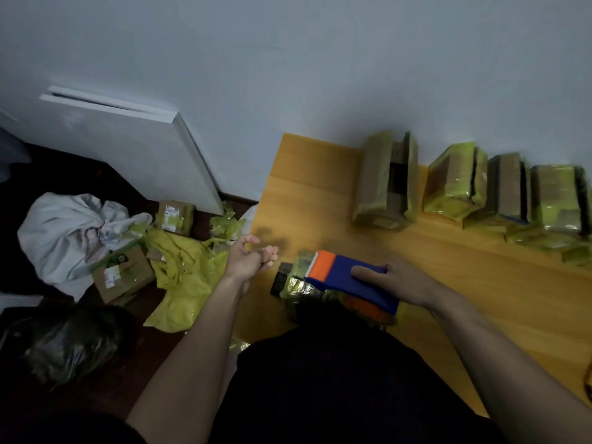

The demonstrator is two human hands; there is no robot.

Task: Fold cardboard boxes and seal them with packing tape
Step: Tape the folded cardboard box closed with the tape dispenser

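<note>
While the right hand [402, 278] grips the blue-and-orange tape dispenser [347, 278] over a yellow-taped box [299, 285] at the near edge of the wooden surface [448, 283], the sealing step looks to be in hand. Its long axis runs from lower right to upper left, the serrated orange end pointing left. Beside it, the left hand [248, 259] has curled fingers holding nothing I can make out. Next, the tape likely needs pressing down.

A blue and orange tape dispenser [346, 277] lies over a box wrapped in yellow-green tape [298, 285]. Brown boxes with yellow-green tape [455, 184] line the orange-brown wooden table's [480, 283] far edge.
</note>
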